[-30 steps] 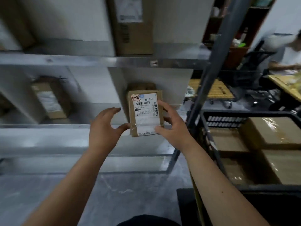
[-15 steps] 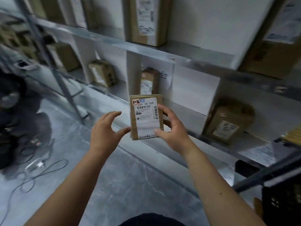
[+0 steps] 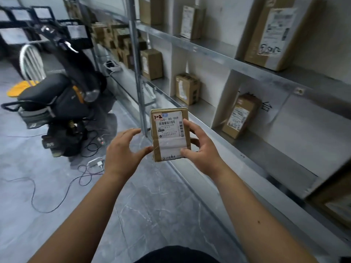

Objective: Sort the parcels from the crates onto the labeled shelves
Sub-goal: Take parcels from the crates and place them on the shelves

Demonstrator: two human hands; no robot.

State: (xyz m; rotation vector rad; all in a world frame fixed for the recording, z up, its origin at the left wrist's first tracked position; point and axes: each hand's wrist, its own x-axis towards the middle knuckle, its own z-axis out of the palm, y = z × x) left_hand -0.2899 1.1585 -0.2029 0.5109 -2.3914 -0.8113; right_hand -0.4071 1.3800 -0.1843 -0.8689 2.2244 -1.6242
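Observation:
A small brown cardboard parcel (image 3: 170,134) with a white barcode label and a red "1-2" sticker is held upright in front of me at chest height. My right hand (image 3: 199,149) grips its right edge and back. The thumb of my left hand (image 3: 123,150) touches the parcel's lower left corner, and its fingers are spread. The metal shelves (image 3: 224,57) run along the right, split by white dividers, with a brown parcel standing in most bays. No crate shows in this view.
A black scooter (image 3: 62,103) is parked on the grey floor at the left, with cables and a white charger (image 3: 96,162) beside it. A grey shelf upright (image 3: 137,69) rises just behind the parcel. Black crates (image 3: 38,25) stand at the far left back.
My view has swung left along the shelf row, bringing the scooter into sight and losing the crate. The parcel and both hands keep the same hold in front of me.

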